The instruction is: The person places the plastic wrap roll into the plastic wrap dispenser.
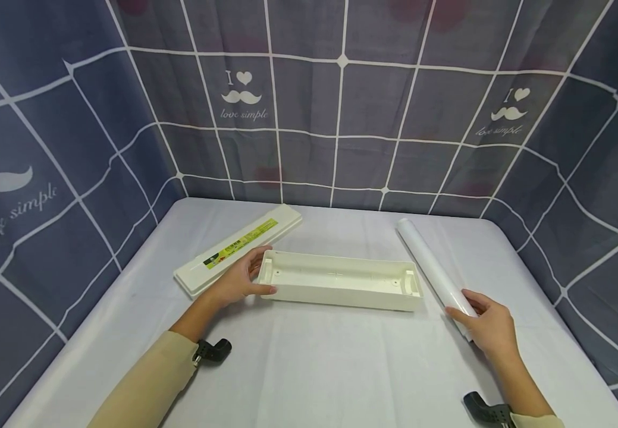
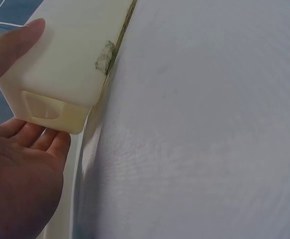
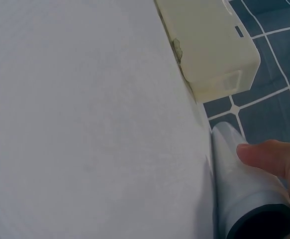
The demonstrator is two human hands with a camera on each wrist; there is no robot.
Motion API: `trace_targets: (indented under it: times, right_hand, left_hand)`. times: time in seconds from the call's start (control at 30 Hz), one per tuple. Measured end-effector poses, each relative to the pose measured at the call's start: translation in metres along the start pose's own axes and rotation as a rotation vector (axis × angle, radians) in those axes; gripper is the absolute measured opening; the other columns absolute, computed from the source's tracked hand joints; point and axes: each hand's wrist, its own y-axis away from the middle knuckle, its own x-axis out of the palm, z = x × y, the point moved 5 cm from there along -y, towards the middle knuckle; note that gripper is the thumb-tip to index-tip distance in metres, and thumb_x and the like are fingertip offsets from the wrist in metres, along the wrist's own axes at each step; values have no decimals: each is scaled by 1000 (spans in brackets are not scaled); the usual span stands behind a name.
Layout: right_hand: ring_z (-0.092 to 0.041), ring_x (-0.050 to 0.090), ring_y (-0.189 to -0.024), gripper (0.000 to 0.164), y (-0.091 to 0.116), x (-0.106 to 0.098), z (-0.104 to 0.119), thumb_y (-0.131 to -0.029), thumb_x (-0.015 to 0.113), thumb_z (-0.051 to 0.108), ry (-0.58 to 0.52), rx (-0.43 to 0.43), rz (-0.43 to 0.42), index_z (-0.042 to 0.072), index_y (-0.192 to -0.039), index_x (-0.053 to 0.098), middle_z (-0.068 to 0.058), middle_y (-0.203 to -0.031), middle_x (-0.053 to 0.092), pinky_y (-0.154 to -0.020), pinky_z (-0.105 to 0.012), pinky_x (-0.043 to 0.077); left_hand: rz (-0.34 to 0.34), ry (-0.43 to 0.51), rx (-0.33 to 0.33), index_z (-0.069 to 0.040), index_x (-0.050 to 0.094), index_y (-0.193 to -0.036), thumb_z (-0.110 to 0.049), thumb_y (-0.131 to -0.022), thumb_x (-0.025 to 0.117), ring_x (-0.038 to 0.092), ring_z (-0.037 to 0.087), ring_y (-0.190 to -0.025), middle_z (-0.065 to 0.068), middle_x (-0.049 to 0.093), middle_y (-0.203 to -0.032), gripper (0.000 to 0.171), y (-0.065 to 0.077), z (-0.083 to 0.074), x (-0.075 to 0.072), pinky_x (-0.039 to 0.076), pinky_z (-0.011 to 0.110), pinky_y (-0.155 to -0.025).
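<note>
A: what's being held here?
B: left hand (image 1: pixel 238 280) grips the open cream box (image 1: pixel 341 295) by its left end, midway across the white tablecloth (image 1: pixel 330 368). right hand (image 1: pixel 489 326) holds the near end of the white roll (image 1: pixel 430 261), right of the box.
A: labelled lid (image 1: pixel 282 220)?
B: lying slantwise, behind and left.

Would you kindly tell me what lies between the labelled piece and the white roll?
The head view shows the open box, the left hand gripping its left end.

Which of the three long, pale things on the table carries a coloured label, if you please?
The lid, lying slantwise at the left, bears a yellow-green label on top; the open box and the white roll show none.
</note>
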Motion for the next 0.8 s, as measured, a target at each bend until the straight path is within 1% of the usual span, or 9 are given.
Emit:
trace_targets:
  times: [0.13, 0.23, 0.43, 0.53, 0.57, 0.63, 0.67, 0.73, 0.8]
  right_hand:
    - [-50, 54, -130, 80, 1, 0, 0, -86, 85, 36, -22, 8, -6, -4, -147, 51, -32, -141, 57, -102, -62, 48]
    - [-49, 54, -130, 79, 1, 0, 0, -86, 84, 34, -34, 9, -10, -4, -146, 51, -32, -141, 58, -102, -61, 48]
    - [-49, 51, -134, 78, -2, 1, -2, -86, 84, 32, -76, 25, -6, -4, -147, 51, -32, -143, 55, -106, -62, 45]
    - [-48, 52, -134, 78, -3, 0, -3, -85, 85, 33, -76, 21, -14, -3, -146, 52, -31, -142, 57, -104, -59, 48]
    - [-47, 53, -133, 78, -4, 0, -3, -85, 85, 34, -76, 17, -15, -2, -146, 53, -31, -142, 57, -101, -55, 50]
    - [-43, 55, -131, 78, -5, -2, -3, -84, 86, 36, -75, 10, -15, -1, -145, 55, -29, -141, 59, -95, -38, 54]
    - [-39, 57, -128, 78, -6, -3, -2, -84, 86, 38, -73, 5, -16, 0, -144, 56, -28, -140, 60, -90, -29, 54]
    - [-23, 61, -118, 77, -7, -5, -1, -83, 87, 38, -71, -3, -11, 1, -144, 57, -26, -140, 61, -79, -14, 48]
    - [-4, 57, -108, 76, -8, -6, 0, -82, 87, 38, -81, -14, -2, 3, -144, 58, -25, -140, 62, -72, -5, 42]
  left_hand:
    - [3, 3, -3, 4, 21, -159, 0, -78, 87, 37, 40, -148, 23, 38, -157, 104, 1, 2, 0, 30, 43, -124]
    - [6, 15, -5, 5, 22, -159, -1, -78, 87, 37, 40, -148, 24, 39, -157, 104, 1, 3, 0, 34, 39, -123]
    - [18, 26, -14, 3, 21, -160, 0, -78, 87, 37, 39, -148, 21, 37, -159, 106, 1, 3, -1, 39, 18, -115]
    - [20, 33, -12, 3, 21, -160, 0, -78, 87, 36, 39, -148, 22, 37, -159, 105, 0, 5, -2, 39, 13, -113]
    - [20, 37, -12, 3, 21, -160, 1, -78, 87, 36, 39, -149, 22, 37, -158, 105, 0, 5, -2, 38, 13, -113]
    - [21, 45, -6, 3, 22, -159, 2, -78, 87, 35, 39, -149, 22, 37, -158, 104, 1, 5, -2, 37, 15, -114]
    - [20, 49, -6, 3, 22, -159, 3, -77, 87, 35, 39, -149, 22, 37, -158, 104, 1, 4, -2, 37, 16, -115]
    - [23, 55, -2, 4, 22, -159, 3, -77, 86, 35, 40, -149, 23, 37, -158, 103, 1, 4, -2, 36, 20, -118]
    - [24, 54, -4, 3, 23, -159, 2, -78, 86, 34, 40, -150, 23, 36, -158, 103, 1, 4, -2, 36, 23, -119]
